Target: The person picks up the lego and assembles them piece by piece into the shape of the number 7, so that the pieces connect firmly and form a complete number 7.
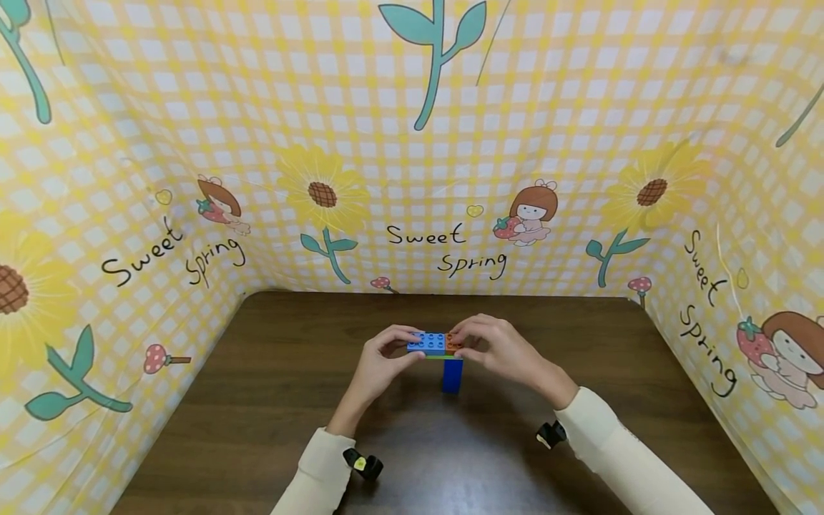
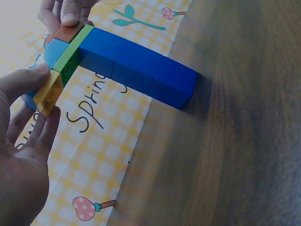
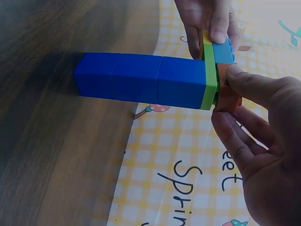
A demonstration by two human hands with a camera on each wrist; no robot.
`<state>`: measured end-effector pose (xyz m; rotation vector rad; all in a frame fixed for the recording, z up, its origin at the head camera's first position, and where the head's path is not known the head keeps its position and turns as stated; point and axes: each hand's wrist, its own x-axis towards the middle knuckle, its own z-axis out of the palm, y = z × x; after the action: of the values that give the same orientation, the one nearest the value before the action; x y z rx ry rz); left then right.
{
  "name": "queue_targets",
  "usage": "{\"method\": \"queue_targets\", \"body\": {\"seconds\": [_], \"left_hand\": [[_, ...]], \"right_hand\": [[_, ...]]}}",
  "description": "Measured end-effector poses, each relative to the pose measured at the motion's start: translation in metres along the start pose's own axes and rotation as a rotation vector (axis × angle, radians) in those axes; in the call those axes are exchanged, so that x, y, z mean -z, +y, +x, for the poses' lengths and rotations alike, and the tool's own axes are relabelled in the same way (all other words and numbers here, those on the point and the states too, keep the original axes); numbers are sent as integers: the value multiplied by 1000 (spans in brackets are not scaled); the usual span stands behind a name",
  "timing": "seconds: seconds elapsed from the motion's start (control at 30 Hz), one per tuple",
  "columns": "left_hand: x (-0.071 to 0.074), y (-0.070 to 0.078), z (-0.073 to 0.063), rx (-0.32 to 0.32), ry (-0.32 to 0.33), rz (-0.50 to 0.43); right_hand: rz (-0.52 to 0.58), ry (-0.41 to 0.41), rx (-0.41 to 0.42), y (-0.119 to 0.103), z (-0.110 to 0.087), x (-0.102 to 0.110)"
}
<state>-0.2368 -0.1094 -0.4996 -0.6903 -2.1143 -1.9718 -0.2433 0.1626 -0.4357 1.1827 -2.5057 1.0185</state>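
Note:
Three dark blue bricks [image 2: 136, 63] stand stacked as a column on the table. Across its top lies a green plate [image 3: 210, 87], reaching out to the left. A yellow brick [image 2: 49, 93] sits at the plate's left end. Above the plate are a light blue brick [image 1: 428, 343] and, to its right, an orange-brown brick [image 3: 227, 89]. My left hand [image 1: 385, 357] pinches the left end, thumb on the light blue brick by the yellow one. My right hand [image 1: 498, 349] pinches the orange-brown brick between thumb and fingers; a narrow gap shows between that brick and the plate in the right wrist view.
The dark wooden table [image 1: 257, 429] carries the column near its middle. A yellow checked cloth [image 1: 425, 164] printed with flowers and lettering hangs round the back and both sides. Each wrist wears a small black camera [image 1: 363, 465].

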Motion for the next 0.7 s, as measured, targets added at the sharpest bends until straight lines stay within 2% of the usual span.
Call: {"method": "queue_targets", "body": {"seconds": [0.3,0.7], "left_hand": [[-1,1,2,16,9,-4],[-2,2,1,20,6,5]], "right_hand": [[-22,-6,-11,0,3,3],[-75,-17,-86,-13,4,-2]]}}
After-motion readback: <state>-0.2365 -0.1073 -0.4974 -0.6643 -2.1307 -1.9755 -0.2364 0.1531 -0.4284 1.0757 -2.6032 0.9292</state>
